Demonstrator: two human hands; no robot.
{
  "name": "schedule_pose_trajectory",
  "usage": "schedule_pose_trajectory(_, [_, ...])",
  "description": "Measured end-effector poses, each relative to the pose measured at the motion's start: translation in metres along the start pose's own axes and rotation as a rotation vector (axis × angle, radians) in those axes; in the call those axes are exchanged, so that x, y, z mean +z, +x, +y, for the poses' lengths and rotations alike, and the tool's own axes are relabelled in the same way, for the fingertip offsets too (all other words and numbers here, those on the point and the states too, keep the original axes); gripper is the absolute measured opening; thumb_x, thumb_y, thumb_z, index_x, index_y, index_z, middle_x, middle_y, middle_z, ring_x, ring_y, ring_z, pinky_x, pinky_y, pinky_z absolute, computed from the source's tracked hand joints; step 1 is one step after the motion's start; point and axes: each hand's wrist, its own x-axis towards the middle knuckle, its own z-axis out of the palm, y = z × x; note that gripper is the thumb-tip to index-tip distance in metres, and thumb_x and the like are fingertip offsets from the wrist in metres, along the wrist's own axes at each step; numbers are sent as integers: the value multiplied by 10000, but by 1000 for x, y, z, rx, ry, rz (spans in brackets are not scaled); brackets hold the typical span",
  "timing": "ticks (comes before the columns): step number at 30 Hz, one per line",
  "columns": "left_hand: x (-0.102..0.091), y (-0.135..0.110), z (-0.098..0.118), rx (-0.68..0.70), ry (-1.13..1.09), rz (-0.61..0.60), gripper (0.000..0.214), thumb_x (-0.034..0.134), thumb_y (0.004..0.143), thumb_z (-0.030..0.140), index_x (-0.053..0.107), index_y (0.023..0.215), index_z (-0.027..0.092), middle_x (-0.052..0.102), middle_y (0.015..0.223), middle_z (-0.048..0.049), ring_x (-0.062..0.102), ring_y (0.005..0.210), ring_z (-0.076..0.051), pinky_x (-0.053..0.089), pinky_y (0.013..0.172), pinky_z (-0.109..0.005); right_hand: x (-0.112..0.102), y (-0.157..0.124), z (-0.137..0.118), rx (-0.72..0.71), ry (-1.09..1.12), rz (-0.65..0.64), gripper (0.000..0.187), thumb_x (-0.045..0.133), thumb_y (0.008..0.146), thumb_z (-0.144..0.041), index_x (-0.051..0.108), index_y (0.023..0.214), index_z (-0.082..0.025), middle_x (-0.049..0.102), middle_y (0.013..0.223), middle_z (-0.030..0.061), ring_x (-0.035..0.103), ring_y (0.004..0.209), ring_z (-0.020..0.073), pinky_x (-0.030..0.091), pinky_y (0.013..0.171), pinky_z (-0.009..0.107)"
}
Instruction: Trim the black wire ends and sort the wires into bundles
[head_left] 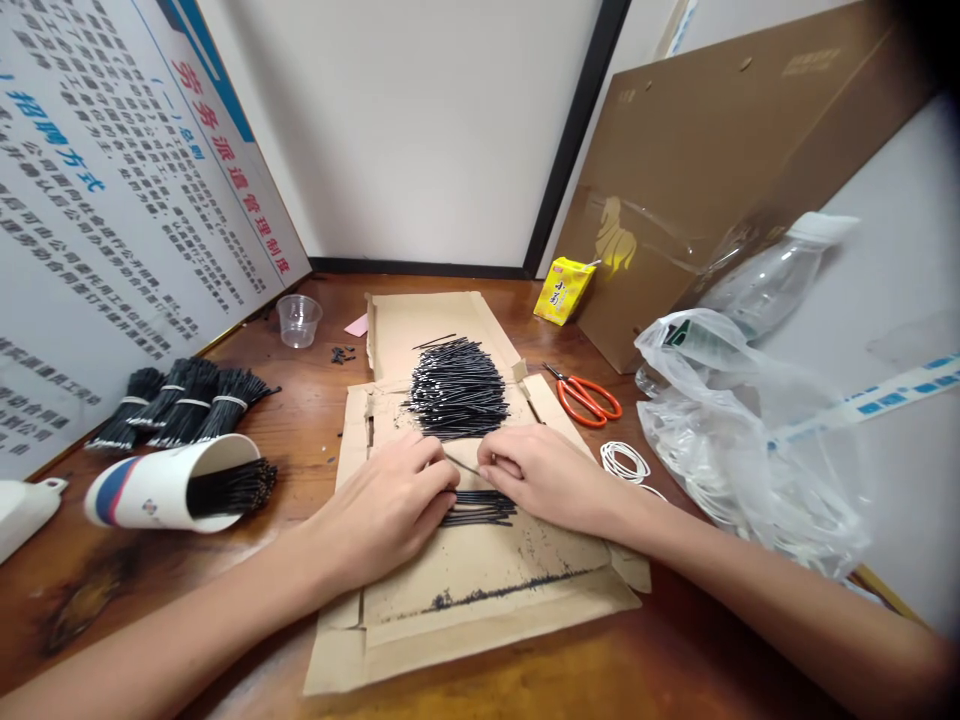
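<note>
A single thin black wire (463, 464) stretches between my two hands, low over a flattened cardboard sheet (420, 590). My left hand (409, 495) is closed on its left end, the fingers curled, and my right hand (534, 470) pinches the right end between thumb and fingers. Just below, a small row of black wires (480, 508) lies side by side on the cardboard, partly hidden by my left fingers. Beyond my hands rests a large pile of short black wires (459, 390), some with pale shiny tips. Black crumbs (517, 590) are scattered across the near cardboard.
Red-handled scissors (589, 398), white ties (625, 462) and a plastic bag (750, 450) lie on the right. Leftward are banded wire bundles (196, 400), a tipped paper cup (161, 490) holding wires, and a clear cup (299, 321). A yellow carton (564, 291) stands behind.
</note>
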Motion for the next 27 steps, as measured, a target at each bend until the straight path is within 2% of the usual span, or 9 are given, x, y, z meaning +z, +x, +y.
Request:
schedule_pose_trajectory(3, [0,-1,0,-8,9,0,172,431,971,160,595,1009,130,548,966,-96,486,877,-218,451,746,-368,1,-1,0,-69,54,-16,172,525,904,-153,650,788,-179,650,716,4,550,674,136,374,663,262])
schedule_pose_trajectory(7, [0,0,0,26,14,-25,246,380,989,154,622,956,126,560,922,-94,495,824,-202,453,714,-348,5,5,9,16,-27,124,165,503,921,-171,666,945,-183,715,904,52,612,824,184,400,745,296])
schedule_pose_trajectory(9, [0,0,0,45,23,-29,275,362,994,144,629,929,121,562,892,-91,498,803,-197,449,698,-338,7,8,12,47,-89,123,171,497,927,-181,658,983,-183,717,935,62,616,850,196,394,744,301])
schedule_pose_trajectory(17, [3,-3,-1,52,19,6,249,380,985,134,620,920,127,555,878,-80,494,800,-196,444,700,-339,5,10,-3,59,-205,68,193,458,909,-135,624,818,-171,688,813,50,567,721,164,297,624,287])
schedule_pose_trajectory(21, [3,-4,0,-23,31,59,190,423,959,149,602,1010,115,556,964,-106,487,880,-228,459,752,-385,1,8,-3,-38,-87,0,176,488,868,-103,618,774,-175,674,752,25,562,699,149,323,636,273])
schedule_pose_trajectory(24, [2,-3,1,-45,52,30,195,430,969,183,605,1031,121,557,997,-114,487,912,-239,463,786,-411,1,9,3,-34,-8,68,162,510,862,-106,640,806,-184,682,765,12,566,712,145,362,681,270])
schedule_pose_trajectory(27, [0,-2,1,-29,60,3,213,409,981,177,616,975,131,560,951,-101,491,868,-222,462,753,-383,4,11,9,39,-56,150,170,504,885,-133,655,824,-183,694,810,32,572,737,162,374,704,286])
